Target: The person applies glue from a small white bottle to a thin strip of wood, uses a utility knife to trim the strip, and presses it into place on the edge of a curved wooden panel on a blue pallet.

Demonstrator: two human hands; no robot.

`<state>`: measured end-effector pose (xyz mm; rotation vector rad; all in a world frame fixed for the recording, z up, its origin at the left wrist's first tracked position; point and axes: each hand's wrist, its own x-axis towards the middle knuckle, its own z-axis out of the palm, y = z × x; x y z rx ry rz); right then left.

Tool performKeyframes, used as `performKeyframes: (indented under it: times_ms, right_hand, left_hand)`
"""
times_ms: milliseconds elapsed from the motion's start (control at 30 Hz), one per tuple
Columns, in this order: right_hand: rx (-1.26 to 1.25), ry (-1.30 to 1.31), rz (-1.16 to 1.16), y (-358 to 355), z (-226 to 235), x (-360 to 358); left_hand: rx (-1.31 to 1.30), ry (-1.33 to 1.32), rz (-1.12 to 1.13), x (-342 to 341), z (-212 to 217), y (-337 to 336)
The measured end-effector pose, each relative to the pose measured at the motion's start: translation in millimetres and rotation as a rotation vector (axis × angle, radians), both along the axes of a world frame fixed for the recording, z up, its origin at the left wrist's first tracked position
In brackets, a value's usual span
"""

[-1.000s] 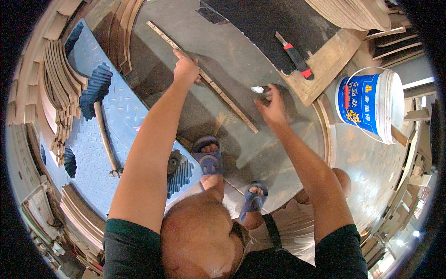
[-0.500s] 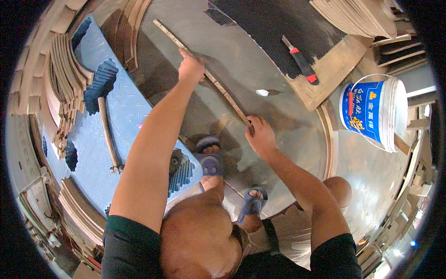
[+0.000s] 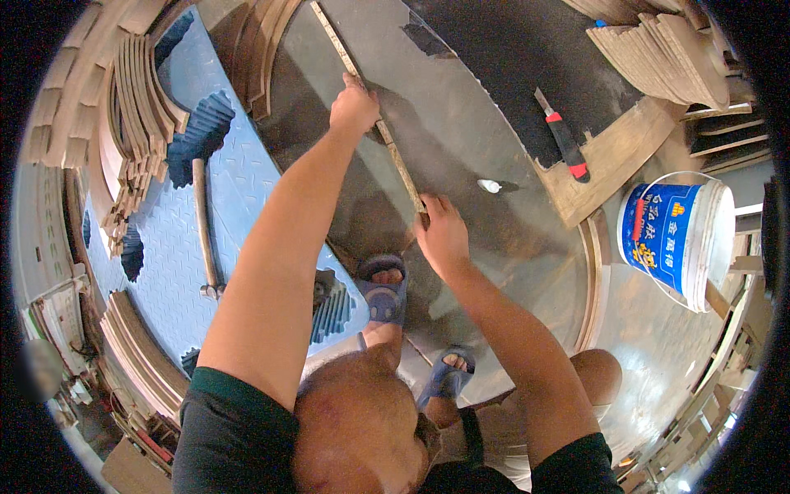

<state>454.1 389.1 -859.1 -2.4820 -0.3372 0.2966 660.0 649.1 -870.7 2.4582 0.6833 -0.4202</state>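
Fingers of my left hand (image 3: 355,107) are curled down over the long, thin, pale wooden strip (image 3: 387,142), pinning it near its middle, while my right hand (image 3: 443,235) closes round its near end, fingertips wrapped over the edge. That strip lies diagonally on the grey, dusty sheet-metal floor (image 3: 461,132), running up and away from my blue sandals (image 3: 383,284). I judge this as the positioning step, pressing the strip flat and lining it up. Next I would want steady, even downward pressure from both hands, so it does not spring or slide. A red-handled knife (image 3: 564,140) and a blue-and-white plastic bucket (image 3: 671,235) sit well apart on the right.
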Motion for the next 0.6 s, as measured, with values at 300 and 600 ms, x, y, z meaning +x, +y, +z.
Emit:
performKeyframes:
  times_ms: [300,600]
  right_hand:
    - [0.012,-0.088,0.003,-0.3,-11.1,-3.2]
    - [0.026,-0.057,-0.013,4.5,-5.1,-1.8]
  left_hand:
    - [-0.112,0.013,0.016,-1.5,-5.5,1.1]
    - [-0.103,0.008,0.012,-9.8,2.1,1.5]
